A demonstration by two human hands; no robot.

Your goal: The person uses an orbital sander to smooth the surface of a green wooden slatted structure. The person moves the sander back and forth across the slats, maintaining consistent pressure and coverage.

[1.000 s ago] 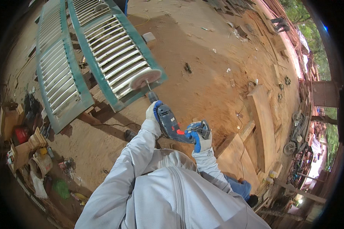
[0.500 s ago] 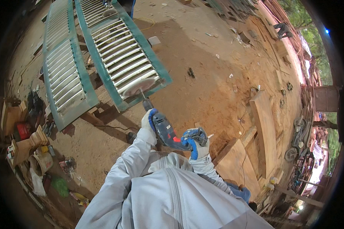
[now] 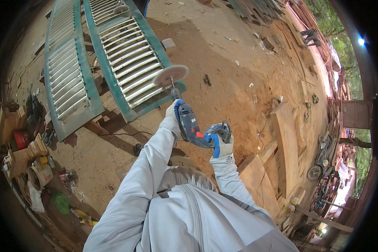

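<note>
I hold a dark blue power drill (image 3: 189, 122) with red parts, its shaft carrying a round sanding disc (image 3: 171, 75) blurred as if spinning. My left hand (image 3: 174, 112), in a white and blue glove, wraps round the drill's front body. Gloved the same way, my right hand (image 3: 222, 145) closes round the rear handle, where part of the grip is hidden. Beneath the disc lies the right edge of a green-framed louvred shutter (image 3: 153, 42) with worn white slats; whether disc and wood touch, I cannot tell. Another louvred shutter (image 3: 90, 101) lies to its left.
At the shutter's far end another round disc (image 3: 121, 9) shows. Wide wooden boards (image 3: 286, 147) lie at right, near a parked motorbike (image 3: 319, 168). A bucket (image 3: 40, 175), a red container (image 3: 21, 138) and clutter sit at left. A cable (image 3: 126, 134) runs over the dirt floor.
Both hands have carried the drill to the right and slightly away from me. The disc has gone from the near end of the slats to the shutter's right edge.
</note>
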